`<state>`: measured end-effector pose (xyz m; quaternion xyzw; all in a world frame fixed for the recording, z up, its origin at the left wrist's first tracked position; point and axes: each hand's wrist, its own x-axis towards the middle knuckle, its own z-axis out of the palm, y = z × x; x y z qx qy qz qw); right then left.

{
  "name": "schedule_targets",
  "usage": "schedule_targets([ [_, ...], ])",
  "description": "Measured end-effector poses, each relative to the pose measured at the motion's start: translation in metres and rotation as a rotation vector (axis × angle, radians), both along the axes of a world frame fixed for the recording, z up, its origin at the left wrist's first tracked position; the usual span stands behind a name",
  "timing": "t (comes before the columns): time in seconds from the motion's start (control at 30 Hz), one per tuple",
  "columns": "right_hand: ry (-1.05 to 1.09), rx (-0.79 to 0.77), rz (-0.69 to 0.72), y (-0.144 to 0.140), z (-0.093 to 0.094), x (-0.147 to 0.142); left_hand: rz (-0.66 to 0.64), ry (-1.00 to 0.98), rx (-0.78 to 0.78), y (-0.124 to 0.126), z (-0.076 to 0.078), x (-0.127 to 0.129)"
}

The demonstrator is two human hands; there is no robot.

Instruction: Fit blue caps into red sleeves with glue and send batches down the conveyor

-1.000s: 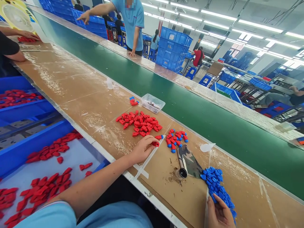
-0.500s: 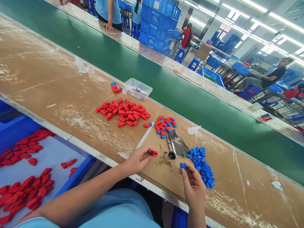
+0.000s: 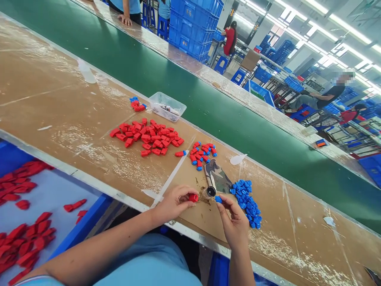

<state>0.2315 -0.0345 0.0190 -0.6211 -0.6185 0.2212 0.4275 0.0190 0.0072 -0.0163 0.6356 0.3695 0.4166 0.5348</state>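
Note:
Between the thumb and fingers of my left hand (image 3: 175, 203) is a small red plastic piece (image 3: 193, 197), its end facing right. My right hand (image 3: 235, 220) pinches a small blue plastic piece (image 3: 218, 199) by its right side. The two pieces are apart. Just above the gap between them lies a small round container with a black top (image 3: 211, 192), beside a camouflage-patterned cloth (image 3: 219, 176). A heap of blue pieces (image 3: 245, 200) sits right of the cloth. Red pieces with blue ends (image 3: 204, 153) are grouped above it, and a pile of plain red pieces (image 3: 149, 137) lies further left.
A clear plastic tray (image 3: 167, 107) with small items stands by the green conveyor belt (image 3: 143, 75). At lower left, a blue bin (image 3: 89, 230) holds many red pieces. Stacked blue crates (image 3: 193, 28) and several people are across the belt.
My right hand has brought the blue piece leftward and up, closer to the red piece. The red piece has turned slightly in my left hand. The whole view has shifted a little.

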Motion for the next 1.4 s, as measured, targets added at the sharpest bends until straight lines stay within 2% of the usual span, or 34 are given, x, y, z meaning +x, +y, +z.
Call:
schedule_targets([
  [0.2,-0.438,0.193,0.056,0.016,0.009,0.005,-0.021,-0.015,0.018,-0.001,-0.003,0.003],
  [0.4,-0.573,0.227,0.1,0.023,0.004,0.006,-0.02,-0.054,-0.029,-0.002,-0.005,0.003],
  [0.77,-0.654,0.215,0.16,0.026,0.005,0.007,-0.023,-0.08,-0.031,-0.003,-0.001,0.002],
  [1.13,-0.659,0.185,0.152,0.024,0.009,0.004,-0.017,-0.077,0.004,-0.003,-0.006,0.002],
  [1.4,-0.483,0.128,0.121,0.023,0.01,0.005,-0.018,-0.07,-0.008,-0.004,-0.007,0.002],
])
